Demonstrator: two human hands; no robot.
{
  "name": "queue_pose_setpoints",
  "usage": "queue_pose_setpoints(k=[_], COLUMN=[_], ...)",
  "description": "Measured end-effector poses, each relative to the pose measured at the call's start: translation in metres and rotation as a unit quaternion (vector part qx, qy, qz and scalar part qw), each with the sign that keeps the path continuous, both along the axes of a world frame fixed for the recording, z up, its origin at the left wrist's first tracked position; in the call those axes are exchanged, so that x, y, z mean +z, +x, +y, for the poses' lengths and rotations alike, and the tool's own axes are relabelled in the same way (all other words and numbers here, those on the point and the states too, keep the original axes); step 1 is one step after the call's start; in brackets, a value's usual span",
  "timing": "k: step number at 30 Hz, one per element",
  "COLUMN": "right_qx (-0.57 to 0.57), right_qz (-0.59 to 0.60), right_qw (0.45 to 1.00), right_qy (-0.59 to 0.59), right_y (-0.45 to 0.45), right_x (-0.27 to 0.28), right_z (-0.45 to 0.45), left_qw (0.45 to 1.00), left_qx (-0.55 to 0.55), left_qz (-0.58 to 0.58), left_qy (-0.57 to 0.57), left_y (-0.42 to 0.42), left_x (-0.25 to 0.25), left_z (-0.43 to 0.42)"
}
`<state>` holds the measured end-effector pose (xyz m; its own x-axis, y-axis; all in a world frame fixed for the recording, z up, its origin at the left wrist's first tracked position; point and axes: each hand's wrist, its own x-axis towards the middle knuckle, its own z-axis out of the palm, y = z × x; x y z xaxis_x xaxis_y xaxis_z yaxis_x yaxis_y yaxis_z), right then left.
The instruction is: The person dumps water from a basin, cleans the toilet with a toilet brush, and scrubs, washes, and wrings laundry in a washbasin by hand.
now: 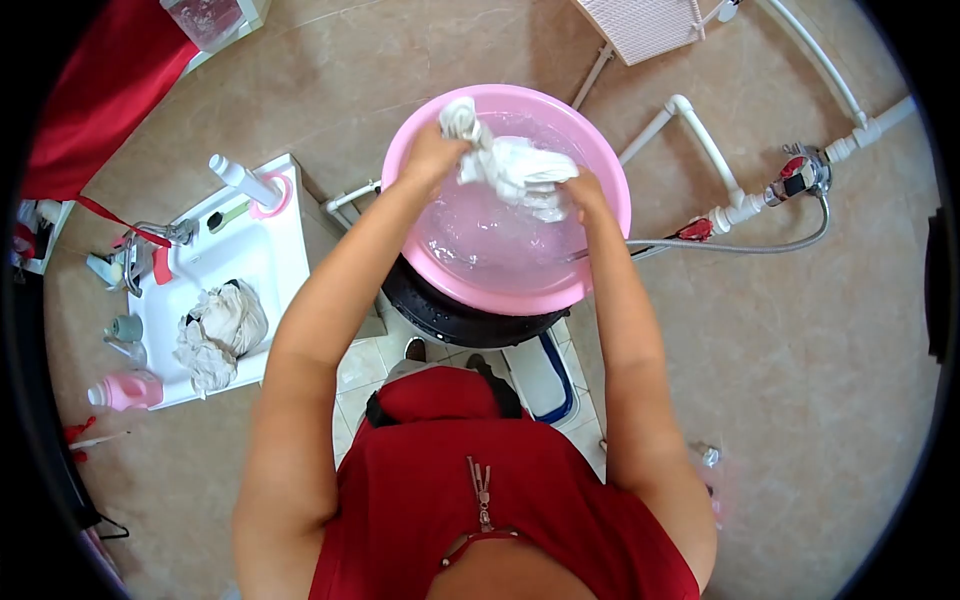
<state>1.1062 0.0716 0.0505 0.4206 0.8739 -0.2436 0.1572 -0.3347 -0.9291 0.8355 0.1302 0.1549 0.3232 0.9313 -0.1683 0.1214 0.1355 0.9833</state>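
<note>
Between my two hands a wet white cloth [515,170] is stretched over a pink basin [400,160] of cloudy water [480,240]. My left hand [433,157] is closed around one bunched end near the basin's left side. At the other end, my right hand [585,192] grips the cloth near the right rim, its fingers partly hidden. The cloth's lower folds hang close to the water; whether they touch it I cannot tell. What kind of garment it is does not show.
Below the pink basin is a black tub [430,305]. To the left, a white sink [285,250] holds a crumpled pale cloth [225,325]; a pink bottle [130,390] stands by its edge. White pipes [705,150] and a metal hose [770,247] run along the right wall.
</note>
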Motion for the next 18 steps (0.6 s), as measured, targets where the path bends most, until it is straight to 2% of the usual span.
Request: queue_pose_setpoints(k=[1,2,4,5,8,9,11,14,15,17,18], right_qx=[0.061,0.076,0.103,0.151,-0.047,0.031,0.184,0.236,0.270,0.337,0.293], right_qz=[-0.150,-0.276,-0.512,-0.490,-0.300,-0.380,-0.523,-0.538,-0.477,-0.345,-0.220], right_qw=[0.979,0.951,0.847,0.845,0.946,0.911,0.799,0.775,0.808,0.857,0.922], right_qy=[-0.123,-0.117,-0.101,-0.154,-0.112,-0.155,-0.234,-0.232,-0.215,-0.181,-0.122], right_y=[-0.006,-0.007,-0.008,-0.014,-0.026,-0.025,-0.022,-0.019,-0.014,0.000,0.002], right_x=[0.019,0.003,-0.043,-0.036,-0.046,-0.051,-0.056,-0.040,-0.026,0.012,0.018], right_z=[-0.003,-0.002,-0.001,-0.010,-0.023,-0.024,-0.026,-0.030,-0.025,-0.011,-0.008], left_qw=[0.998,0.994,0.989,0.983,0.953,0.894,0.870,0.851,0.847,0.917,0.941], left_qx=[-0.009,-0.018,0.035,0.063,-0.061,-0.113,-0.180,-0.251,-0.272,-0.177,-0.129], left_qz=[0.054,0.107,0.138,0.153,0.271,0.394,0.432,0.453,0.454,0.356,0.304], left_qy=[-0.016,-0.031,0.039,0.073,0.125,0.183,0.154,0.082,0.051,-0.035,-0.079], left_y=[0.000,0.003,0.008,0.010,0.010,0.012,0.013,0.017,0.016,0.012,0.010], left_x=[-0.019,-0.039,-0.092,-0.111,-0.134,-0.142,-0.142,-0.151,-0.160,-0.158,-0.156], left_z=[0.004,0.009,0.011,0.009,-0.001,-0.009,-0.020,-0.003,0.005,0.005,0.002])
